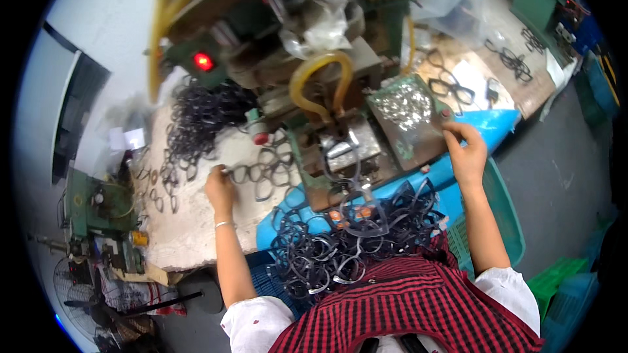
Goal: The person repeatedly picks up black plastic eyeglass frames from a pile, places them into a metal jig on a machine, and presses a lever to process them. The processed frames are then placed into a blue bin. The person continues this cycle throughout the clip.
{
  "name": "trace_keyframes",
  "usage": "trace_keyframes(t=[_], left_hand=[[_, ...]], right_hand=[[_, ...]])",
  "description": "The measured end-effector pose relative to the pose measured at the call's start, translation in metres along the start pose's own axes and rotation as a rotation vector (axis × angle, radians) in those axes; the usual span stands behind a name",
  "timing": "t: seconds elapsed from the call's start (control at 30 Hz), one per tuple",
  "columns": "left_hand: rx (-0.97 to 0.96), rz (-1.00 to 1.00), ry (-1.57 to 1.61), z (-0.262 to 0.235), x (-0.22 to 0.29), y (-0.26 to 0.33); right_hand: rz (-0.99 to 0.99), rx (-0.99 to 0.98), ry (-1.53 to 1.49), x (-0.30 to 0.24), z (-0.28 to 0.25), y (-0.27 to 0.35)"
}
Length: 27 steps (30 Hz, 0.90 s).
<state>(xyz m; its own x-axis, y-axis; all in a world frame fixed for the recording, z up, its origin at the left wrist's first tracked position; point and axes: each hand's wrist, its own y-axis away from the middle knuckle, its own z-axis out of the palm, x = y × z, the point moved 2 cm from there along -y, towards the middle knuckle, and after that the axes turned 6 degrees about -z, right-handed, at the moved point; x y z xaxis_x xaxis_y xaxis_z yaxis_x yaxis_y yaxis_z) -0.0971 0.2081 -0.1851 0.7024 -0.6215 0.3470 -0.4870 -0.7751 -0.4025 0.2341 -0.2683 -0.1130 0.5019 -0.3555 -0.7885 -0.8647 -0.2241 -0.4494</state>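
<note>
My left hand [220,191] is closed at the end of a dark eyeglass frame [243,173], over the pale worktop to the left of the press. Other dark frames lie loosely beside it. My right hand [468,155] is pinched at the right edge of a metal tray [404,108] full of small shiny metal parts; whatever its fingertips hold is too small to make out. Between my hands stands a green press [307,176] with a looped yellow hose [320,78]. A pale, see-through eyeglass frame [363,219] sits at its front, above a heap of dark frames [333,248] at my lap.
A big pile of dark frames [203,114] covers the worktop's back left. Near the press stands a red push button [260,138]. Blue sheeting [487,124] hangs along the bench edge, over a green basket [504,216]. More frames [513,64] lie at the far right.
</note>
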Motion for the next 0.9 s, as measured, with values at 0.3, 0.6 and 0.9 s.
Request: trace_keyframes(t=[0.3,0.6,0.9], left_hand=[[-0.228,-0.609,1.639,-0.033,0.08,0.017],[-0.098,-0.232,1.619,-0.092,0.181,0.047],[0.102,0.378,1.258,-0.151,0.278,0.013]], right_hand=[[-0.448,-0.207,-0.334,-0.112,0.053,-0.021],[-0.133,-0.237,-0.671,-0.122,0.088,-0.002],[0.052,-0.315,-0.776,-0.143,0.085,-0.006]])
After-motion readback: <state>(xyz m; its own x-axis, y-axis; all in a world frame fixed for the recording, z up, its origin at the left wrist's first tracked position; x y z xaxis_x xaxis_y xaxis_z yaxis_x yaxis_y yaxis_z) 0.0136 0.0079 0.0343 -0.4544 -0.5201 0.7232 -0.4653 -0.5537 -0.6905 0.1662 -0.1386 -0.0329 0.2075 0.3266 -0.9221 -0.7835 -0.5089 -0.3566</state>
